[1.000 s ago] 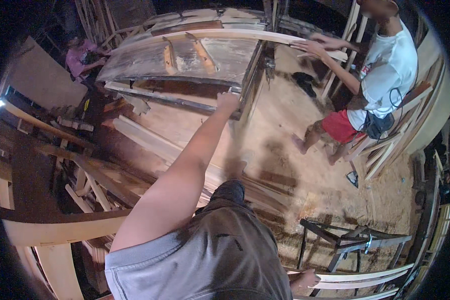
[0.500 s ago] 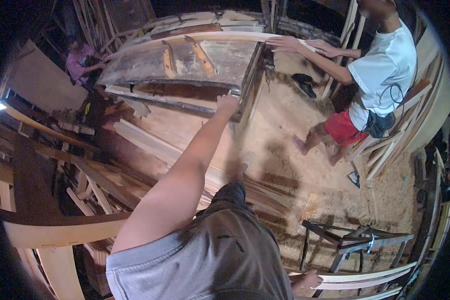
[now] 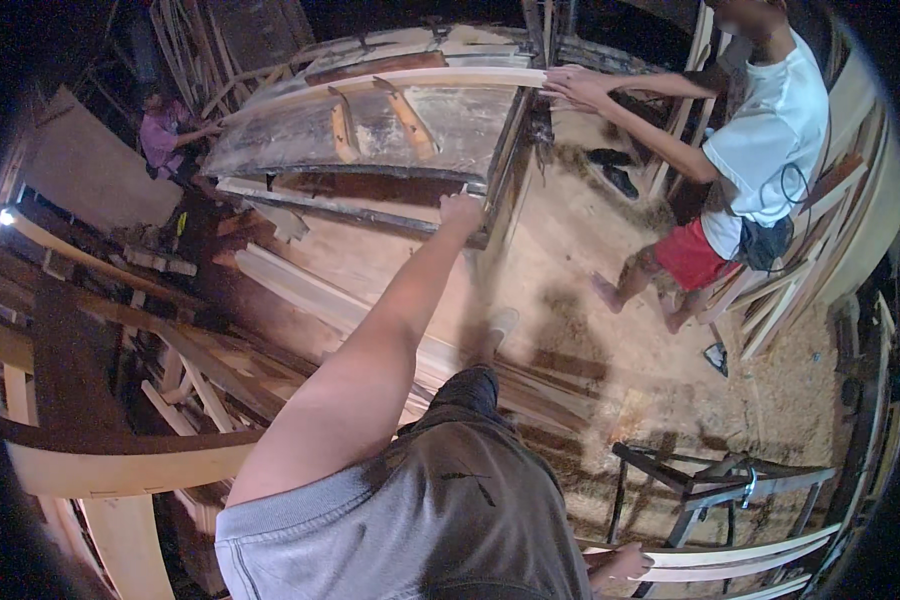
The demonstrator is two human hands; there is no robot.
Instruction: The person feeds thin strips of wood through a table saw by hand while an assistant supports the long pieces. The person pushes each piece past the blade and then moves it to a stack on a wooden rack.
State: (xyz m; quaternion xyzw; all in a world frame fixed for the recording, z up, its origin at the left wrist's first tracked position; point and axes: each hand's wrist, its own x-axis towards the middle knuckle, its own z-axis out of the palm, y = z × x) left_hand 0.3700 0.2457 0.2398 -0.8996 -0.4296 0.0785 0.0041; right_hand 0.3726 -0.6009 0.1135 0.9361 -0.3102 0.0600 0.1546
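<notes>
My left hand (image 3: 461, 214) reaches forward on a straight arm to the near right corner of a large wooden worktable (image 3: 340, 205). Its fingers are closed around something small at the table's dark frame; a pale tip shows above the knuckles, but its kind is unclear. My right hand (image 3: 625, 565) is low at the lower edge, fingers curled at a pale wooden strip (image 3: 740, 560). On the table lies a long, curved pale wooden strip (image 3: 420, 77). A co-worker in a white shirt (image 3: 770, 130) has both hands on its right end; a person in pink (image 3: 162, 135) reaches to its left end.
Two orange-brown wooden brackets (image 3: 407, 120) stand on the table. Long boards (image 3: 290, 280) lie on the floor beneath my arm. A dark metal stand (image 3: 710, 485) is at lower right. Lumber (image 3: 815, 250) leans behind the co-worker, and a curved timber (image 3: 130, 470) crosses the lower left.
The co-worker's hands have come closer together on the strip's right end. My view has shifted slightly; both my hands keep their places.
</notes>
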